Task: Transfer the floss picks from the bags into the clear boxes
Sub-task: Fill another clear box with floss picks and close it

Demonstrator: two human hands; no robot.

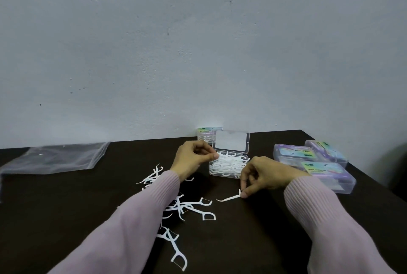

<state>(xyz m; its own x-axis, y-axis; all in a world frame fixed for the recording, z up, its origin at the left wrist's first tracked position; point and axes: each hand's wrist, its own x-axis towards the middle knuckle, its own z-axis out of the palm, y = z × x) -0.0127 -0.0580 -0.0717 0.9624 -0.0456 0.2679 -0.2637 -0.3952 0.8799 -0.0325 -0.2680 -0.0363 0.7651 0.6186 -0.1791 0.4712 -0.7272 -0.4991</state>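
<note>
Dark table (253, 240) against a pale scuffed wall (198, 42) — left hand (193, 159) pinches picks at the open clear box (229, 166), right hand (262, 175) pinches one floss pick (229, 198) off the tabletop.

Box labels (317, 171) blurred; sleeve (132, 225) hides picks.

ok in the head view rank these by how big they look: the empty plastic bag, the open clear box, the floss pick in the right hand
1. Plastic bag, clearly the largest.
2. Open clear box with its raised lid.
3. Floss pick pinched by the right hand, the smallest.
The gaps are wide, so nearness to the camera does not change the order.
</note>
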